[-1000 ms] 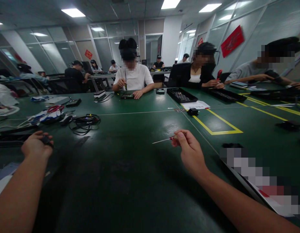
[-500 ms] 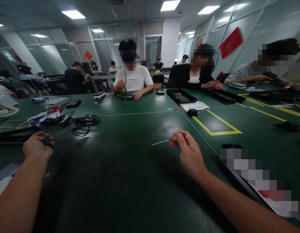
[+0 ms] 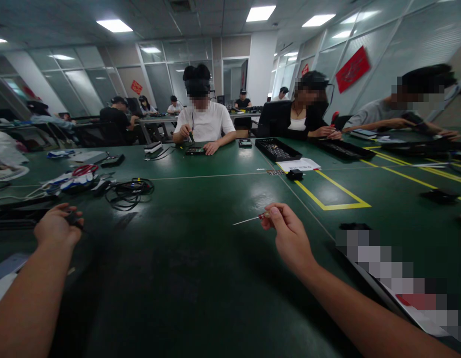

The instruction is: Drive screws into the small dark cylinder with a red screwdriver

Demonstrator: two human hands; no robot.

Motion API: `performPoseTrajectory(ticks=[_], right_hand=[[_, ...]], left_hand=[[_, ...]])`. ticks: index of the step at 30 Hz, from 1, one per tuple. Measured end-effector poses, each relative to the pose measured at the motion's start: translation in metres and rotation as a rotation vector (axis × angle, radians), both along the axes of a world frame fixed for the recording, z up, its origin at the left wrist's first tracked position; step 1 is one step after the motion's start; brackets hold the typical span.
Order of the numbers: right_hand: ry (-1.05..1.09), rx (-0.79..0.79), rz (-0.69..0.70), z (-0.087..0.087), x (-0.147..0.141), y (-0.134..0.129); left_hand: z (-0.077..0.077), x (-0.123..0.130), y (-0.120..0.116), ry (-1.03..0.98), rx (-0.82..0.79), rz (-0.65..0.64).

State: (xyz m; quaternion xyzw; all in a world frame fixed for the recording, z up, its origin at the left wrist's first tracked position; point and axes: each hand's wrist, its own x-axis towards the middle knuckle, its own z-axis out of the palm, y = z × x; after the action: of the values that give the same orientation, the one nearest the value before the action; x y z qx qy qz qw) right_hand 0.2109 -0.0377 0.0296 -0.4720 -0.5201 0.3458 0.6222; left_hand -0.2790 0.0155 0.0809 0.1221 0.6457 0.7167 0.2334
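Observation:
My right hand (image 3: 292, 236) is closed round the handle of a slim screwdriver (image 3: 249, 220), above the green table (image 3: 200, 219). Its thin metal shaft points left, and part of a red and clear handle shows between thumb and fingers. At the far left, my left hand (image 3: 57, 227) curls round a small black object (image 3: 72, 217). Fingers cover most of that object, so its kind does not show. Beside this hand lies a long black tray (image 3: 14, 221).
Coiled black cables (image 3: 129, 193) lie beyond my left hand, near a red cable bundle (image 3: 85, 169). A small black block (image 3: 295, 174) sits by yellow tape. Opposite, a person in a white shirt (image 3: 215, 119) works on a device. A black parts tray (image 3: 277, 149) stands farther right.
Both hands keep their hold and have barely moved. The surroundings sit slightly lower in the view. Across the table, the co-worker's hand with a tool has shifted slightly.

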Motion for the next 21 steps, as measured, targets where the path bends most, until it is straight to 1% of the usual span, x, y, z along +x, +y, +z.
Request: performPoseTrajectory(ticks=[3,6,8,11,16,19,21], right_hand=[[-0.008,-0.006,-0.001,0.000,0.000,-0.001],[-0.022,-0.004,-0.003,0.000,-0.001,-0.001],[-0.040,-0.008,-0.007,0.001,-0.002,0.000],[-0.051,-0.031,0.003,0.003,-0.002,-0.001],[-0.045,-0.044,0.011,0.007,-0.003,-0.003],[-0.060,-0.020,-0.005,0.008,-0.003,-0.002],[-0.049,-0.006,-0.022,0.008,-0.003,-0.001]], left_hand=[[-0.001,-0.002,0.002,-0.014,0.037,0.005],[-0.002,0.000,0.007,0.011,0.072,-0.018],[0.000,0.005,0.010,0.033,0.082,-0.018],[0.006,0.021,0.013,0.028,0.133,-0.037],[0.013,0.057,0.013,-0.022,0.225,-0.184],[0.013,0.082,0.012,-0.056,0.236,-0.315],[0.010,0.103,0.011,-0.109,0.248,-0.427]])
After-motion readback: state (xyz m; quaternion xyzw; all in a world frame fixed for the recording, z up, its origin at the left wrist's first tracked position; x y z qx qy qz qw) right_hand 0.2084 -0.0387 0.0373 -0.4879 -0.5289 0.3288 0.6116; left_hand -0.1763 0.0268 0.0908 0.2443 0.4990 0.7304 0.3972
